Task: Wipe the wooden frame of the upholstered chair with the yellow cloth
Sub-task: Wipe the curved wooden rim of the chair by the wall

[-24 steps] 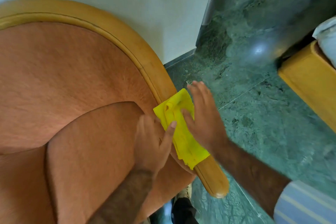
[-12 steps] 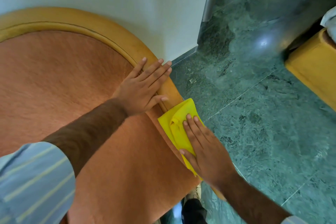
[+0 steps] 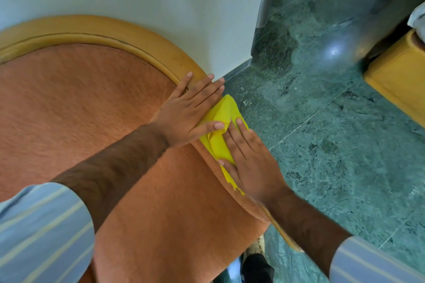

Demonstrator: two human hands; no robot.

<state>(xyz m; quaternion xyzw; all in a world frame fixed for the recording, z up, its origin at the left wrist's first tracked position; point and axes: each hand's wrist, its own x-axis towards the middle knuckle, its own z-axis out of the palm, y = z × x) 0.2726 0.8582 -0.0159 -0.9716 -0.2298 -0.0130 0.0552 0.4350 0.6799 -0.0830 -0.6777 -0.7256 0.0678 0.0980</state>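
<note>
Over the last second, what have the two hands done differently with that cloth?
The left hand left the seat cushion, reached up onto the wooden frame, then slid back to overlap the yellow cloth. The right hand stayed flat on the cloth. The chair has not moved.

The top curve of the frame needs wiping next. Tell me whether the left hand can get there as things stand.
Probably yes. The left hand already lies flat on the wooden frame beside the yellow cloth, and the bare rail curving up along the wall shows nothing on it.
</note>
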